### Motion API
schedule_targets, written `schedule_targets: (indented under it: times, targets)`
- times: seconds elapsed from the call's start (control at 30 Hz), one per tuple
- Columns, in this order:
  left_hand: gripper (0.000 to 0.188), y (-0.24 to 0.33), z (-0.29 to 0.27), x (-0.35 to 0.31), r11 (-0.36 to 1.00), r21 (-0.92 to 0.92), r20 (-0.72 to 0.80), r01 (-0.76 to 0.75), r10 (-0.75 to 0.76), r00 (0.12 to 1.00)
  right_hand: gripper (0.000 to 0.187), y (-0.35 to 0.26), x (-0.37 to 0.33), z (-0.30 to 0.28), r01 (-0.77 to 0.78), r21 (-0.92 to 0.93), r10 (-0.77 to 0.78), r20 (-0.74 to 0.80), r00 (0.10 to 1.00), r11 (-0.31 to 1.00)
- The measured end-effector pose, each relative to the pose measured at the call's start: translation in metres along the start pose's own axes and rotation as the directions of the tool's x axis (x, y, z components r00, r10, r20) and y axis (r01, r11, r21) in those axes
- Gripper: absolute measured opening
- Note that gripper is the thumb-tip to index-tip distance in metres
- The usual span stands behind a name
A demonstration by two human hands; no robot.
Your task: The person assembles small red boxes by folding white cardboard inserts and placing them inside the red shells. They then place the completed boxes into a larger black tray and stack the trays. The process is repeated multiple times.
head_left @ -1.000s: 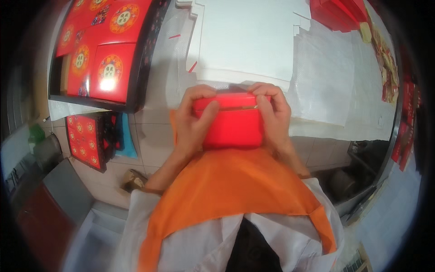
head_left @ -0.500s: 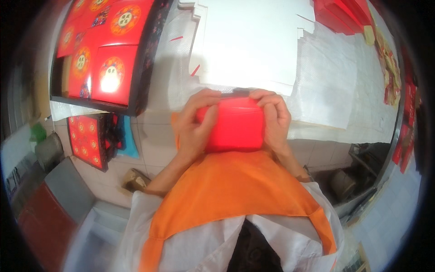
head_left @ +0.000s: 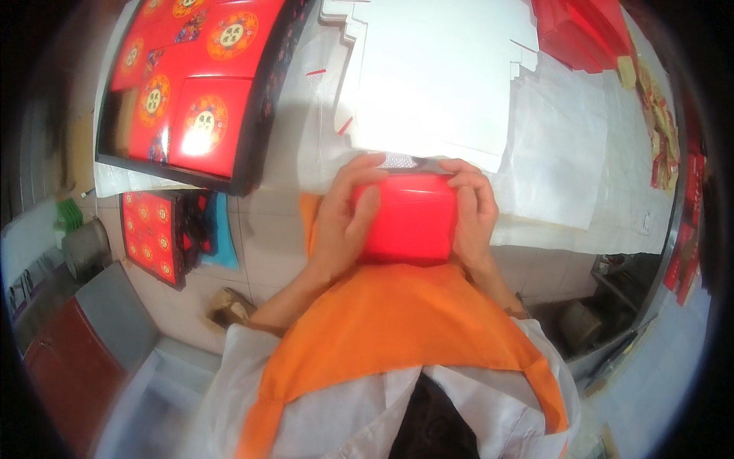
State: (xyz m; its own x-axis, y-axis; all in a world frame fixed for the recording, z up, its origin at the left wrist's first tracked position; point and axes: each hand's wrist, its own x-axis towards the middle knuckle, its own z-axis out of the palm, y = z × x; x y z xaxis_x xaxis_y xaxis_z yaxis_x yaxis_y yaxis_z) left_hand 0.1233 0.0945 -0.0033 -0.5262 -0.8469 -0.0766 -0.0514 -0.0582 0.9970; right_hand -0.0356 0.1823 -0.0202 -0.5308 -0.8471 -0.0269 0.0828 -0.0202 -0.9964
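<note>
A plain red box (head_left: 407, 218) is held close against my orange apron, at the near edge of the table. My left hand (head_left: 350, 210) grips its left side, fingers curled over the far left corner and thumb along the side. On the opposite side my right hand (head_left: 475, 205) is closed on the box, with its fingertips bent over the far right corner. The underside of the box is hidden. Just beyond my fingertips lies a stack of white die-cut cardboard sheets (head_left: 436, 84).
A dark-rimmed tray (head_left: 205, 182) of red boxes with round emblems stands at the table's left; a similar tray (head_left: 149, 236) sits lower down. Red folded pieces (head_left: 582, 34) lie far right, near yellow-and-red packets (head_left: 659, 138). Red slips (head_left: 316, 72) lie beside the cardboard.
The whole view has shifted a little, so table and hands appear slightly right and lower. Both hands still hold the red box, with small shifts of the fingers at its far edge.
</note>
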Motion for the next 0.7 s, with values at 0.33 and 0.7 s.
schedule_targets:
  times: [0.33,0.7]
  targets:
    - [0.022,0.004,-0.025,0.013,0.934,-0.223,0.281,0.278,-0.212,0.936,0.010,0.003,0.000,-0.002,0.064,0.058,-0.067,0.051,0.996,0.996]
    - [0.020,-0.021,-0.008,-0.005,0.999,-0.033,0.027,-0.015,0.016,1.000,0.008,0.001,-0.002,0.000,0.019,-0.012,-0.018,0.033,0.999,1.000]
